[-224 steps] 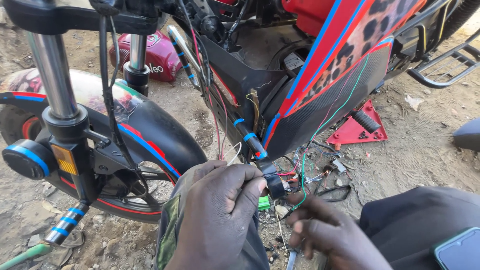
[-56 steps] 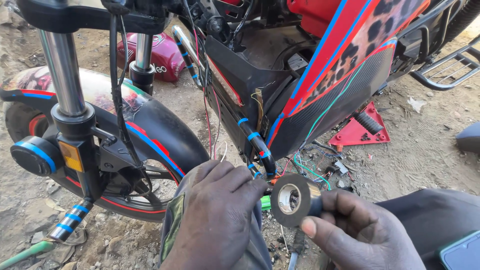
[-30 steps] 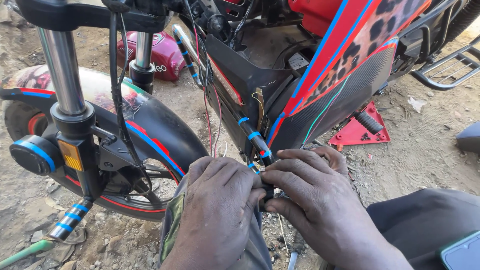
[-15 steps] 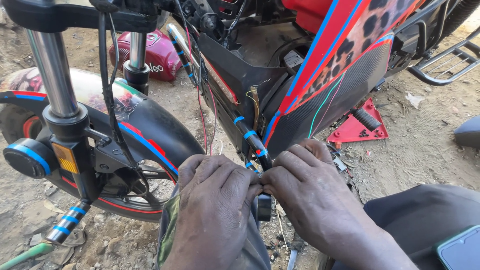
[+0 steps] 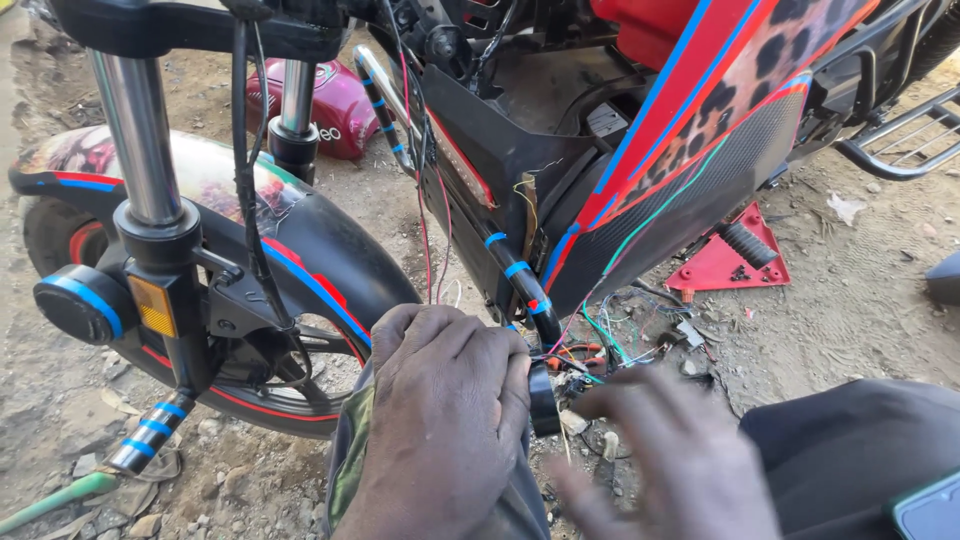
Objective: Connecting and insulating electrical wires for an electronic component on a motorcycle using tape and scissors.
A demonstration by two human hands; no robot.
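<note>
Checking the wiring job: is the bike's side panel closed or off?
Off: the frame cavity lies open, and loose wires hang out by the left hand.

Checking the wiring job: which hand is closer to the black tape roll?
Left. The left hand has its fingertips against the black tape roll, apparently gripping it. The right hand, blurred, sits just right of it, fingers spread, apparently not touching.

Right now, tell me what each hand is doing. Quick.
Left hand: closed on the black taped wire bundle beside the front wheel.
Right hand: open, fingers spread, motion-blurred, holding nothing that shows.
</note>
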